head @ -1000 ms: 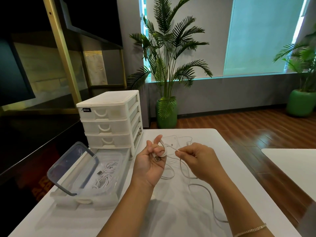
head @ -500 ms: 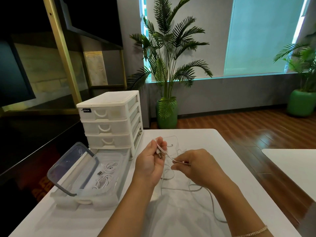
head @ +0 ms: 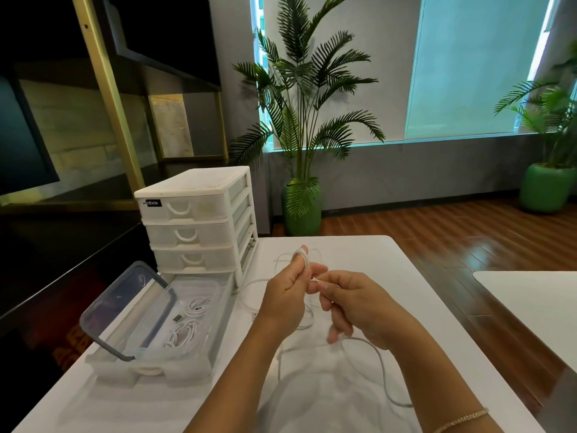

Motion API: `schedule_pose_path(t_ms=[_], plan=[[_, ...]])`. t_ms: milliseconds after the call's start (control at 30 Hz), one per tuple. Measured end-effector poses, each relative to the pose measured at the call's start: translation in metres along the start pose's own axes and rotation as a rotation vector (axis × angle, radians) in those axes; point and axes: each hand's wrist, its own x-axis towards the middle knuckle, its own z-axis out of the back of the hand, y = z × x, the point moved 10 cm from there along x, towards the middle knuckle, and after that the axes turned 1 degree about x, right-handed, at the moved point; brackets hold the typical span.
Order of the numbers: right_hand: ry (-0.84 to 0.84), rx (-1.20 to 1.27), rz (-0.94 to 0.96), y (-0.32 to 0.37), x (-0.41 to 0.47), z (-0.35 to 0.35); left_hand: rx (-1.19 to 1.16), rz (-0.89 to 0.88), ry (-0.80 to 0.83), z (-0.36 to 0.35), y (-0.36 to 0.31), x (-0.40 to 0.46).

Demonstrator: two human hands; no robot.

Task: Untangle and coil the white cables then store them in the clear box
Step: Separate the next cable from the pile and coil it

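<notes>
My left hand [head: 285,296] holds a white cable [head: 379,360] above the white table [head: 359,254], with a turn of it looped over a raised finger. My right hand [head: 352,303] pinches the same cable just beside the left fingers. The loose length trails down over the table toward its right front. The clear box [head: 150,364] stands open on the left of the table. Coiled white cables [head: 187,332] lie inside it.
The box's grey-rimmed lid [head: 125,310] leans up on its left side. A white drawer unit [head: 199,220] stands behind the box. A second white table [head: 530,304] lies to the right across a gap of wooden floor. Potted palms stand at the back.
My left hand has turned and lifted a finger, and the cable now wraps over it. My right hand has moved up close to the left fingers, drawing the loose cable in.
</notes>
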Motion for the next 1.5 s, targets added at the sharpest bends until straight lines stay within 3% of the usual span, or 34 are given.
schedule_pose_path(t_ms=[200,400,600,800,967,1100,1500], plan=[[-0.192,-0.248,0.119,0.012,0.005,0.017,0.057,-0.048,0.061,-0.008,0.007,0.002],[-0.32,-0.187,0.176,0.014,0.004,0.034,0.253,-0.13,0.135,-0.016,0.003,-0.002],[-0.404,-0.285,0.283,0.026,-0.003,0.042,0.224,-0.122,0.162,-0.016,-0.001,-0.002],[-0.437,-0.174,0.25,0.02,-0.004,0.058,-0.134,0.018,0.28,-0.022,0.006,-0.005],[-0.222,0.032,0.214,0.015,-0.001,0.038,-0.405,0.019,0.319,-0.019,-0.001,-0.006],[-0.143,0.022,0.231,0.017,-0.001,0.029,-0.517,0.035,0.307,-0.017,0.0,-0.006],[-0.26,-0.015,0.308,0.023,-0.001,0.037,-0.779,0.228,0.25,-0.027,0.008,-0.01]])
